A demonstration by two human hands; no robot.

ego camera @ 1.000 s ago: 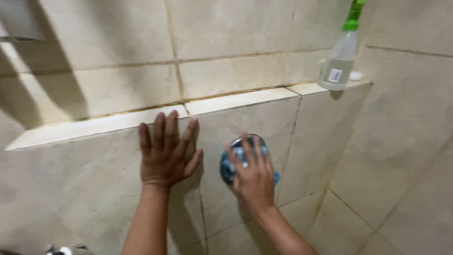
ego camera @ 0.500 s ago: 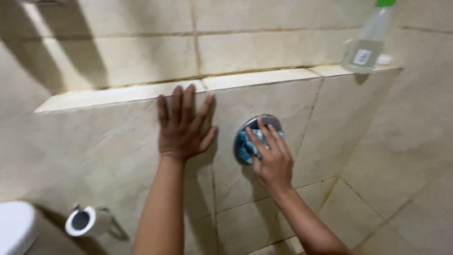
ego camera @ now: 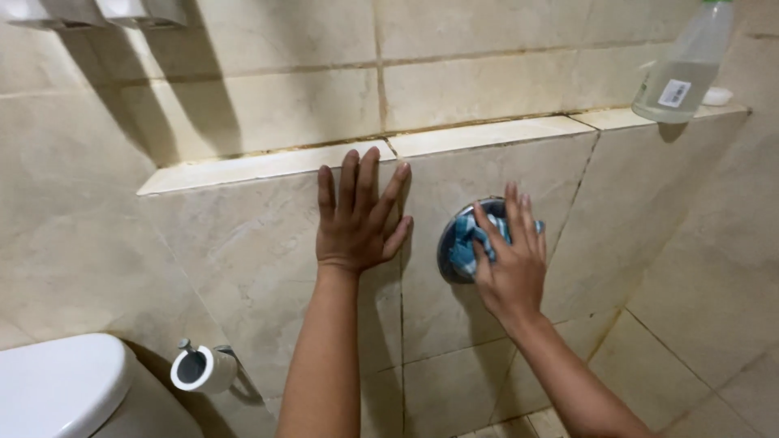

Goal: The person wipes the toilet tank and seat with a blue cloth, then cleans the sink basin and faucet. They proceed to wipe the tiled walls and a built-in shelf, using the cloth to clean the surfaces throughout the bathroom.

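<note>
My left hand [ego camera: 357, 215] lies flat with fingers spread against the beige tiled wall [ego camera: 243, 268], just under a tiled ledge [ego camera: 268, 166]. My right hand [ego camera: 510, 259] presses a blue cloth [ego camera: 469, 242] against a round chrome flush plate [ego camera: 449, 243] set in the wall. The cloth and my fingers cover most of the plate; only its left rim shows.
A clear spray bottle [ego camera: 682, 69] with a label stands on the ledge at the right corner, a small white object [ego camera: 717, 96] beside it. A toilet paper roll [ego camera: 201, 369] on a holder hangs low left, next to a white toilet [ego camera: 57, 389].
The view has swung left and down, bringing the toilet and paper roll into sight. My right hand has shifted slightly on the plate with the cloth. My left hand stays flat on the wall.
</note>
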